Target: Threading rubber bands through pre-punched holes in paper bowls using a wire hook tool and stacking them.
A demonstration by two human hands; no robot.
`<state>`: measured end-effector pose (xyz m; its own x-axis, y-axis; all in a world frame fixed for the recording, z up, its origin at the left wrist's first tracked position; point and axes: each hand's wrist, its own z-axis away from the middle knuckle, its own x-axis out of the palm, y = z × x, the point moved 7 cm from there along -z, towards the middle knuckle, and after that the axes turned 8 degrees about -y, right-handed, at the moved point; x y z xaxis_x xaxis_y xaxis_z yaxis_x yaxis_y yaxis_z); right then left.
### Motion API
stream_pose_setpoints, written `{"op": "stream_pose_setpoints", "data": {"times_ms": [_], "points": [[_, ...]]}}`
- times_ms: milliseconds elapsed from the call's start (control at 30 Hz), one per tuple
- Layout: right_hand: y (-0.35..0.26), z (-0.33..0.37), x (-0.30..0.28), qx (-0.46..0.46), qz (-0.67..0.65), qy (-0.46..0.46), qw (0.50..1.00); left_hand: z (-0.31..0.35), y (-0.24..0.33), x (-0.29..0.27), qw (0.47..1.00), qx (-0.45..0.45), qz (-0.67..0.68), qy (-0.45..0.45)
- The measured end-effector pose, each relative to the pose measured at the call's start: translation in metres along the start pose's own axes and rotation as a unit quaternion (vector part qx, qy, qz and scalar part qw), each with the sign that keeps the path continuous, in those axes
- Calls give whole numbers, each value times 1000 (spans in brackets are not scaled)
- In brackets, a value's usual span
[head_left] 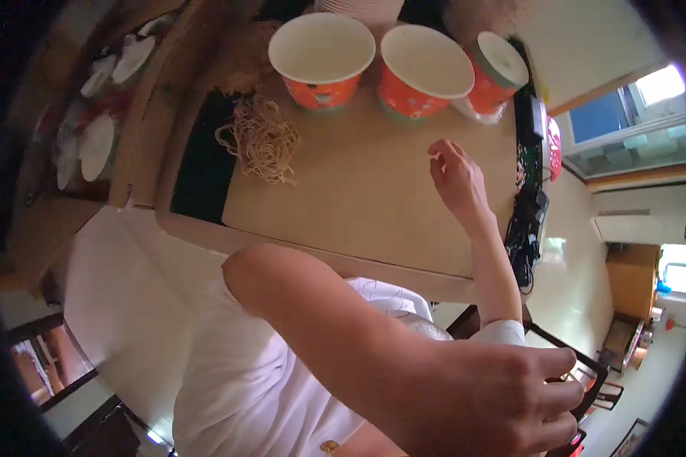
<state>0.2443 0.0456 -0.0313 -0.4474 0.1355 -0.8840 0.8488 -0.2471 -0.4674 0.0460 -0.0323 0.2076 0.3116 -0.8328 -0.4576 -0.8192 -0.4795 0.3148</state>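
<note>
My left hand [511, 396] is raised close to the camera at the lower right, its arm crossing in front of my white shirt. Its fingers are bent, and their tips and whatever they may hold are hidden. Over the right part of the tabletop hovers my right hand [459, 179], fingers loosely curled with a gap at the thumb and nothing visible between them. Beyond it stand an orange paper tub [324, 90] and a second orange paper tub [411, 103], both with wide white mouths. A loose tangle of beige strings [263, 143] lies at the left.
A third orange tub [486, 95], tilted with a pale round top, is at the right edge. Stacked white cups [362, 7] stand at the far side. Black plugs and cables [522, 244] run along the right edge of the pale board [358, 198]. White round pieces [97, 147] lie at far left.
</note>
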Motion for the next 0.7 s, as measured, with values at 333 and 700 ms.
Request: {"op": "stream_pose_setpoints", "data": {"times_ms": [333, 700], "points": [[128, 55, 17, 112, -37, 42, 992, 13, -10, -16, 993, -45, 73, -76], [246, 140, -71, 356, 122, 202, 904, 20, -8, 5, 980, -77, 170, 75]]}}
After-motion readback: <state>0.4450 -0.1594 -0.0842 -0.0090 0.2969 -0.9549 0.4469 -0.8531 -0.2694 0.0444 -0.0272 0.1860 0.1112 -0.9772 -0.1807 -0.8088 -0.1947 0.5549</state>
